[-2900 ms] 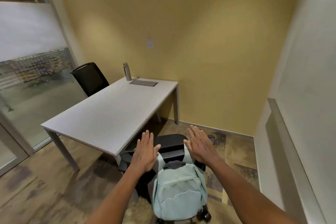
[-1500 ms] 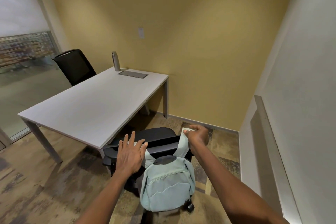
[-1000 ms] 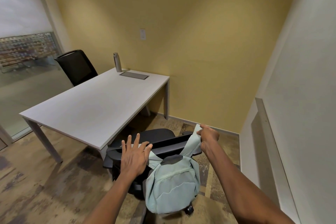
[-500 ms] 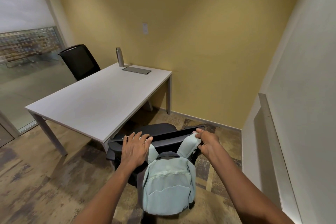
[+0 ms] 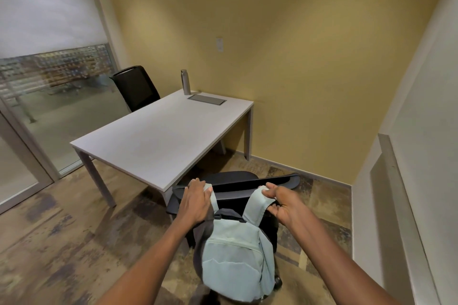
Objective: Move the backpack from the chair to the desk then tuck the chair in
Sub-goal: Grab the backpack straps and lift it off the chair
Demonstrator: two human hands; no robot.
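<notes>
Pale mint fabric backpack hangs long-axis down off the black office chair's backrest; left hand and right hand each have fingers wrapped round a strap, white surface far-left.

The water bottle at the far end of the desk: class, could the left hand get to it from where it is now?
Probably not without stepping closer. The left hand is on a backpack strap at the chair, and the whole desk top lies between it and the bottle, though nothing stands in the way.
</notes>
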